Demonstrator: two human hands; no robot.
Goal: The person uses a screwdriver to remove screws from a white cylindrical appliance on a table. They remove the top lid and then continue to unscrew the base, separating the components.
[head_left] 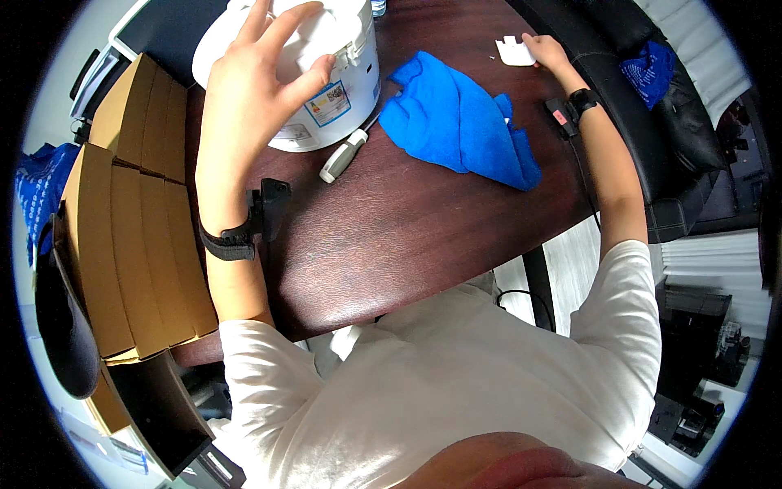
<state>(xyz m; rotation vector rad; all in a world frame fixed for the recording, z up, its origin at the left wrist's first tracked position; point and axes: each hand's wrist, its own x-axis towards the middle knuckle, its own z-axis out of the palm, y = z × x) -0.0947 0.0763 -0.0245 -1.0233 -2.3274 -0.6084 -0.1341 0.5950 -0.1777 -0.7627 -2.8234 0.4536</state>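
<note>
My left hand [265,69] is raised with thumb and fingers spread, over the side of a white, round, pot-like appliance [358,85] with labels and a small latch. Whether its fingertips touch the appliance I cannot tell. At the far right of the table, my right hand [549,52] pinches the edge of a small white plastic piece [514,53] with notches along one side. Beside the appliance's base lies a screwdriver [344,156] with a grey and white handle. A crumpled blue cloth [460,118] rests between the two hands.
Brown cardboard boxes [122,253] stand in a row along the left of the dark wooden table [383,244]. A black leather sofa [623,138] borders the table's right side, with a blue bag [649,73] on it. A black cable [582,167] trails from my right wrist.
</note>
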